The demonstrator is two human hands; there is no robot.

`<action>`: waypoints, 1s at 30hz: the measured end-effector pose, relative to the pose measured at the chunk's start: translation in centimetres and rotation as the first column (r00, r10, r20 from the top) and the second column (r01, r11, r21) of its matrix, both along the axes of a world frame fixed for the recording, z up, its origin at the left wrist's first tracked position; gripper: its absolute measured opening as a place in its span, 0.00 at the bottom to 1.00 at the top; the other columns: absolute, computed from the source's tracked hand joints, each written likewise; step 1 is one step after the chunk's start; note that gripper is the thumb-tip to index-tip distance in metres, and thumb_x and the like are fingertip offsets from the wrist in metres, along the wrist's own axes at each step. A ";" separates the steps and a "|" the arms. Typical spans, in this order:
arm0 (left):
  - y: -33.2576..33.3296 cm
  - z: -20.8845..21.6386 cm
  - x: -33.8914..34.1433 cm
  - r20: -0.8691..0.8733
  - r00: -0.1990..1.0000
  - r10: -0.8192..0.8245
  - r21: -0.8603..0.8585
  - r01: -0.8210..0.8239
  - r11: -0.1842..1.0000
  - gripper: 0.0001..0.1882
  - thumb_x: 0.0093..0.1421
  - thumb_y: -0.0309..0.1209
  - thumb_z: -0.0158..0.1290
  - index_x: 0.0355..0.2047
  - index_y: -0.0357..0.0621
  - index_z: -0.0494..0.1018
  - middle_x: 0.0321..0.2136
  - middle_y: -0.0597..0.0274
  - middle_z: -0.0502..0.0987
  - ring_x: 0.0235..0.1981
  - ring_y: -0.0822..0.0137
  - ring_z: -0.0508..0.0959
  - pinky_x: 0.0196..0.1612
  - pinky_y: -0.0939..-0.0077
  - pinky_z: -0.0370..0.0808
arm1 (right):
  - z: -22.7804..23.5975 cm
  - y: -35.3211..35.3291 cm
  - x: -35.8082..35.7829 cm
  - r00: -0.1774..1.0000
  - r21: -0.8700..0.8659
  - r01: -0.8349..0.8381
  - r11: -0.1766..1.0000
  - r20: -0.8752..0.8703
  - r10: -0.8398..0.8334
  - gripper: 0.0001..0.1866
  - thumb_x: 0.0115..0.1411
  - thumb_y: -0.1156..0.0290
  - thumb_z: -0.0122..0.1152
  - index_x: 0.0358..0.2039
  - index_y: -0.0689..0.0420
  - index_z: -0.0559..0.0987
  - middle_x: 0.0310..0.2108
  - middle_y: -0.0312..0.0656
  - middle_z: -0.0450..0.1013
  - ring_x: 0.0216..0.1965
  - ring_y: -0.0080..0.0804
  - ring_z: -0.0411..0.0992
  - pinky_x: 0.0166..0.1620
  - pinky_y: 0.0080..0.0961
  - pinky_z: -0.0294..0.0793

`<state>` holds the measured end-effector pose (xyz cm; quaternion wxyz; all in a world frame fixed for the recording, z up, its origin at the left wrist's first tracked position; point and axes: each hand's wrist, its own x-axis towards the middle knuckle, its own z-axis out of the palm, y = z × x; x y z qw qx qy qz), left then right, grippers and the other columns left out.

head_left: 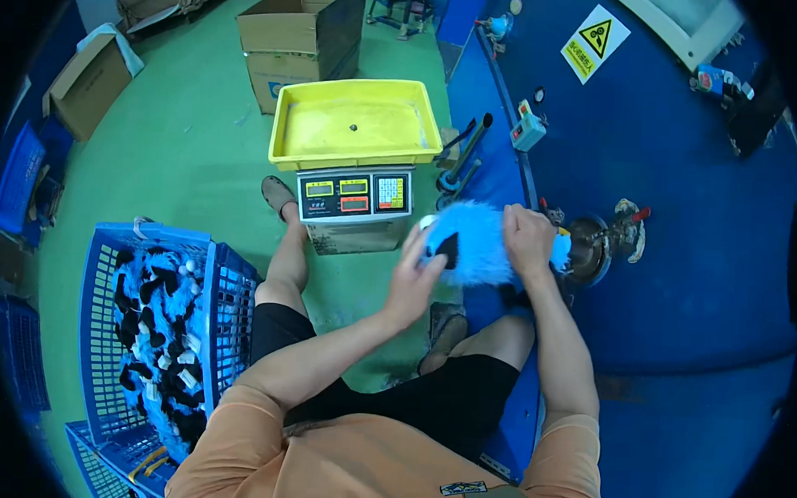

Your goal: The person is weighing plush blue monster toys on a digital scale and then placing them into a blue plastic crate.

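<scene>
A fluffy blue plush toy (476, 240) with a black patch and a bit of white at its left end is stretched between my hands. My left hand (415, 280) grips that left end, its thumb lying by the black patch. My right hand (529, 240) is closed in a fist on the fur at the other end. Just beyond my right hand, a round metal fitting (592, 250) sticks out of the blue machine wall (696, 286). Part of the blue toy reaches toward this fitting; my hand and wrist hide how the two meet.
A blue basket (219, 322) full of blue and black plush pieces stands at my left. Ahead, a yellow tray (353, 164) sits on a weighing scale (356, 195). Behind it is a cardboard box (286, 69). A small switch box (527, 131) is mounted on the machine.
</scene>
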<state>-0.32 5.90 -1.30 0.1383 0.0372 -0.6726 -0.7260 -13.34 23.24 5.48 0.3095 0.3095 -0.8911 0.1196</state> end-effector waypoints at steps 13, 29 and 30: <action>-0.8 -1.0 0.6 -0.068 0.997 0.046 0.313 -0.022 0.949 0.27 0.63 0.24 0.55 0.62 0.33 0.63 0.66 0.49 0.59 0.56 0.62 0.72 0.56 0.73 0.73 | -0.6 -0.3 0.4 0.998 -0.054 0.036 0.998 0.048 -0.033 0.16 0.62 0.67 0.56 0.18 0.58 0.69 0.13 0.44 0.65 0.17 0.46 0.62 0.25 0.42 0.63; -0.2 0.8 0.1 0.210 0.962 0.173 0.277 -0.228 0.933 0.28 0.61 0.26 0.59 0.60 0.37 0.65 0.39 0.58 0.76 0.35 0.72 0.73 0.40 0.80 0.73 | -0.3 -0.8 1.0 0.985 -0.100 0.110 0.989 0.144 -0.095 0.14 0.60 0.67 0.58 0.19 0.57 0.70 0.14 0.44 0.68 0.16 0.47 0.64 0.25 0.41 0.64; 0.0 0.9 -0.3 0.176 0.971 0.159 0.287 -0.205 0.936 0.28 0.61 0.26 0.59 0.60 0.37 0.65 0.39 0.58 0.76 0.35 0.73 0.73 0.39 0.81 0.73 | 0.1 -0.4 0.8 0.988 -0.098 0.112 0.989 0.122 -0.100 0.15 0.60 0.67 0.58 0.19 0.57 0.70 0.14 0.44 0.67 0.16 0.47 0.64 0.25 0.42 0.63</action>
